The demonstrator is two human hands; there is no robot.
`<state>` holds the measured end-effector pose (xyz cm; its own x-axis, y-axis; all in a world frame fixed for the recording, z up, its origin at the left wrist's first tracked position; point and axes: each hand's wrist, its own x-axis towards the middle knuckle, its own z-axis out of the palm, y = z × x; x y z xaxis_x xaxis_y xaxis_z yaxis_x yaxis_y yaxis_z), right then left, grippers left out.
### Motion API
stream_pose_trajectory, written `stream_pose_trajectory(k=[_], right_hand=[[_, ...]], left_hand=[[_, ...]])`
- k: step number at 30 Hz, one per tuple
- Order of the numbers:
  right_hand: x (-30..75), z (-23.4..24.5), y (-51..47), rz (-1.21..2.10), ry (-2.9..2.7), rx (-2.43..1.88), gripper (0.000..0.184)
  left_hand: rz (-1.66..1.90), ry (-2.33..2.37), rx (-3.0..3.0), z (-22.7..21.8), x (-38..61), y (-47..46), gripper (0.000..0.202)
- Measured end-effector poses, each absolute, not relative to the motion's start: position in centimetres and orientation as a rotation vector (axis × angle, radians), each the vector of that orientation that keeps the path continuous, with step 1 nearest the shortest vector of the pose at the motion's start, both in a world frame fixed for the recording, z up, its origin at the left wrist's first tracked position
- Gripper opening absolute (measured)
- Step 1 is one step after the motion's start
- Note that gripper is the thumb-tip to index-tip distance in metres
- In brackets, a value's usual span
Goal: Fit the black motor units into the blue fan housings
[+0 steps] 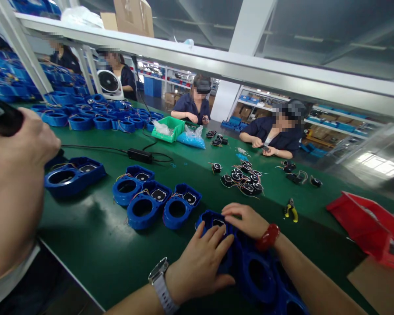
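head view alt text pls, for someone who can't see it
Both of the wearer's hands, left hand and right hand, rest on a blue plastic housing at the near edge of a green table. More blue housings and small black motors lie beyond; a co-worker's hand grips a black tool at left.

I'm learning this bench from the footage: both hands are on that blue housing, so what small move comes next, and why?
Probably lift the blue housing off the housings beneath and set it on bare green table. The left hand lies flat on it and the right hand cups its far edge, neither closed around it, and it overlaps the ones beneath.
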<state>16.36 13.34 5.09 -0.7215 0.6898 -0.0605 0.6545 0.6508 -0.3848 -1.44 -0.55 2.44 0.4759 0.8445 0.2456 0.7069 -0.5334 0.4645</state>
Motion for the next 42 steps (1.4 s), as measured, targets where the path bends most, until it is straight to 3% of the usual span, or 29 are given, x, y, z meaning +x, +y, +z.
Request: stream_pose_trajectory(k=[4,9,17,21,25,28,32,37,42], right_hand=[[16.8,4.8,21.0,0.279,-2.523,-1.485,0.029],[16.1,3.1,26.6,0.229,-2.549,-1.656,0.034],[15.5,2.8,28.7,0.241,-2.622,-1.548,0.043],[15.4,2.1,29.1,0.182,-2.627,-1.621,0.042],[15.6,2.2,28.9,0.341,-2.692,-1.556,0.039],[15.2,2.6,29.0,0.38,-2.705,-1.472,0.045],[14.2,1.7,29.0,0.394,-2.787,-1.363,0.058],[13.9,1.2,26.8,0.35,-2.808,-1.33,0.042],[15.3,5.2,20.8,0.3,-2.723,-1.273,0.034]], left_hand=[[0.554,1.335,2.404,1.4,-1.2,0.1,0.068],[0.527,1.391,2.323,2.2,-3.3,0.2,0.066],[0.418,1.254,2.357,2.9,-5.4,1.6,0.069],[0.458,1.329,2.442,1.8,-5.4,2.5,0.049],[0.472,1.329,2.486,1.3,-5.7,2.9,0.049],[0.557,1.266,2.42,2.7,-5.7,2.9,0.059],[0.616,1.35,2.281,5.6,-5.3,2.9,0.055],[0.67,1.583,2.237,6.5,-4.7,4.8,0.053],[0.763,1.755,2.415,6.1,-2.4,8.5,0.058]])
